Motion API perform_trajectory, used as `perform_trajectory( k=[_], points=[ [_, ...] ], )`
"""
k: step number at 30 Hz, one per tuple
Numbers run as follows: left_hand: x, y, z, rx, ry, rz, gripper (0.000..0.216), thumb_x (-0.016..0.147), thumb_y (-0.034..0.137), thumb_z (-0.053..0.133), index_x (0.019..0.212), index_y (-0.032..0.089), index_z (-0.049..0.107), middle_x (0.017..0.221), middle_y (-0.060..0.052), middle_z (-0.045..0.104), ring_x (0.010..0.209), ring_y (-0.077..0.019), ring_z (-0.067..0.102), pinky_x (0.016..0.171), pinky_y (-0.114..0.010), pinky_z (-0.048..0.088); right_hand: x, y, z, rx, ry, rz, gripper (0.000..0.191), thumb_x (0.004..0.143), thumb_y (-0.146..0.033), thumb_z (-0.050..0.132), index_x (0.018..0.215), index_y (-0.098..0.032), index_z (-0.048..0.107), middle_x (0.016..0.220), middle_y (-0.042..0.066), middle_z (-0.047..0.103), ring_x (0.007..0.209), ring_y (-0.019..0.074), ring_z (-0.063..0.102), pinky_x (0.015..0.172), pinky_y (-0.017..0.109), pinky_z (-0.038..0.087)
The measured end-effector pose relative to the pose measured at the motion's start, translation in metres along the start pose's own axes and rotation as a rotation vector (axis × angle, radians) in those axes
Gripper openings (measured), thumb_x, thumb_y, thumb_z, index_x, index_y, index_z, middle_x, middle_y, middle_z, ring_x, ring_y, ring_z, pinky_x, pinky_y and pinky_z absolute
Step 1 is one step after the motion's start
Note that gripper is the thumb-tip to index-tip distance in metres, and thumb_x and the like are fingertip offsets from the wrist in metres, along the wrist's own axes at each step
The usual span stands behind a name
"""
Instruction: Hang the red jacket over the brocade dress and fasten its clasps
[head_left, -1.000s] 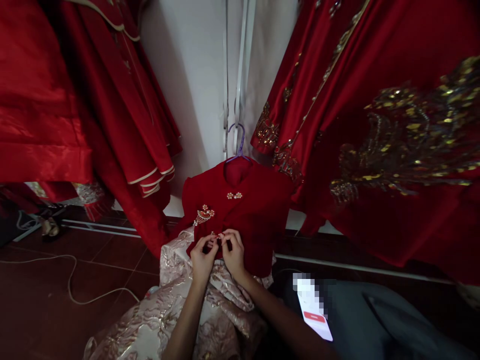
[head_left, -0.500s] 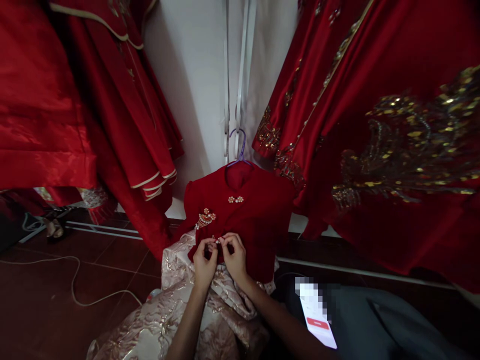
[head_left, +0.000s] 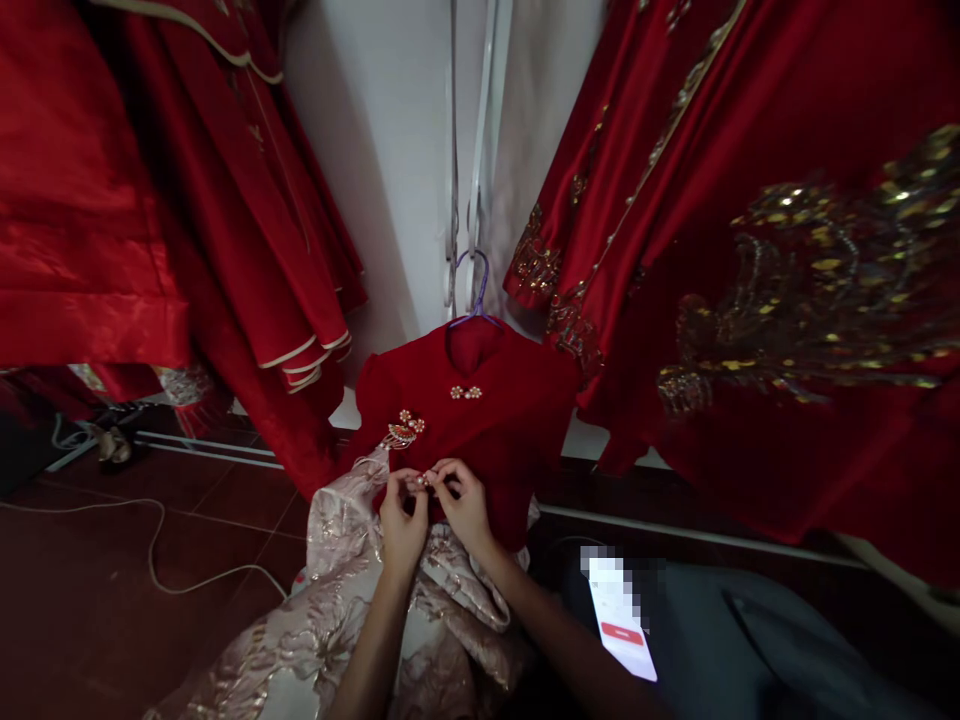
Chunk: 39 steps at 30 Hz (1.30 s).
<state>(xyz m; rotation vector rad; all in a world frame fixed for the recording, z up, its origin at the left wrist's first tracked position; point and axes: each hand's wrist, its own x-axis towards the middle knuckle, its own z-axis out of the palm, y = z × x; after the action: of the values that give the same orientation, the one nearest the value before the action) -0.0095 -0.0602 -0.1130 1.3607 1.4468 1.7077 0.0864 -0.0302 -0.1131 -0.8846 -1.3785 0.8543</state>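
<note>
Grip: left hand and right hand pinch beaded fastening; red top hangs.

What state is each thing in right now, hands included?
Left hand: pinched at the lower pearl clasp
Right hand: pinched at the same spot
Lower pearl clasp: between the fingertips; fastened or not, can't tell
Upper pearl clasp: looks fastened
Red top: on the hanger
Purple hanger: upright, in the top's neck
Pale brocade cloth: rumpled
Phone: screen lit
Cable: loose on floor
</note>
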Motion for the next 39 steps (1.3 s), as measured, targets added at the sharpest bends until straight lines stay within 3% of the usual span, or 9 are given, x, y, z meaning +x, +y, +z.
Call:
perform_trajectory(
  k=[8, 12, 17, 27, 33, 39],
  points=[
    [-0.034, 0.034, 0.009, 0.026, 0.007, 0.047, 0.026, 0.078, 0.020, 0.053, 0.103, 0.018, 0.050, 0.096, -0.006, 0.060, 0.085, -0.0148, 0.059, 0.078, -0.027, 0.048, -0.013, -0.023, -0.009, 0.011, 0.090, -0.090, 0.014, 0.081, -0.027, 0.056, 0.071, -0.020, 0.050, 0.073, 0.001, 0.054, 0.067, 0.0121, 0.056, 0.058, 0.023, 0.048],
    [-0.035, 0.039, 0.016, -0.016, -0.041, 0.033, 0.025, 0.076, 0.019, 0.053, 0.101, 0.018, 0.051, 0.094, -0.006, 0.059, 0.084, -0.0148, 0.059, 0.077, -0.026, 0.048, -0.016, -0.023, -0.017, 0.037, 0.141, -0.072, 0.013, 0.081, -0.028, 0.058, 0.075, -0.020, 0.049, 0.074, 0.001, 0.053, 0.065, 0.0115, 0.056, 0.058, 0.023, 0.049],
    [-0.020, 0.031, 0.017, -0.049, -0.039, 0.022, 0.020, 0.078, 0.026, 0.055, 0.096, 0.017, 0.052, 0.089, -0.005, 0.059, 0.082, -0.0141, 0.058, 0.076, -0.025, 0.047, -0.012, -0.013, -0.013, 0.037, 0.129, -0.030, 0.015, 0.081, -0.032, 0.057, 0.078, -0.020, 0.049, 0.077, 0.003, 0.057, 0.070, 0.0130, 0.059, 0.059, 0.023, 0.051],
    [-0.005, 0.001, -0.010, -0.005, 0.028, -0.014, 0.025, 0.083, 0.038, 0.053, 0.097, 0.018, 0.056, 0.094, -0.006, 0.061, 0.088, -0.0158, 0.058, 0.083, -0.029, 0.047, -0.024, -0.011, 0.011, 0.010, 0.036, -0.062, 0.009, 0.084, -0.026, 0.052, 0.091, -0.021, 0.053, 0.088, 0.006, 0.058, 0.080, 0.0147, 0.059, 0.062, 0.024, 0.053],
    [0.000, -0.001, -0.004, -0.033, -0.029, -0.021, 0.026, 0.082, 0.037, 0.052, 0.096, 0.016, 0.061, 0.095, -0.007, 0.064, 0.090, -0.0167, 0.060, 0.084, -0.030, 0.047, -0.027, -0.008, 0.005, -0.068, 0.104, -0.134, 0.009, 0.082, -0.019, 0.051, 0.091, -0.020, 0.052, 0.093, 0.007, 0.055, 0.085, 0.0159, 0.056, 0.069, 0.028, 0.053],
    [0.004, -0.009, 0.004, -0.041, -0.083, -0.049, 0.029, 0.081, 0.038, 0.054, 0.100, 0.016, 0.062, 0.098, -0.008, 0.066, 0.091, -0.0170, 0.061, 0.084, -0.031, 0.048, -0.020, 0.000, -0.005, -0.112, 0.088, -0.155, 0.010, 0.081, -0.016, 0.049, 0.089, -0.020, 0.051, 0.090, 0.006, 0.053, 0.084, 0.0157, 0.055, 0.069, 0.027, 0.052]
  ],
)
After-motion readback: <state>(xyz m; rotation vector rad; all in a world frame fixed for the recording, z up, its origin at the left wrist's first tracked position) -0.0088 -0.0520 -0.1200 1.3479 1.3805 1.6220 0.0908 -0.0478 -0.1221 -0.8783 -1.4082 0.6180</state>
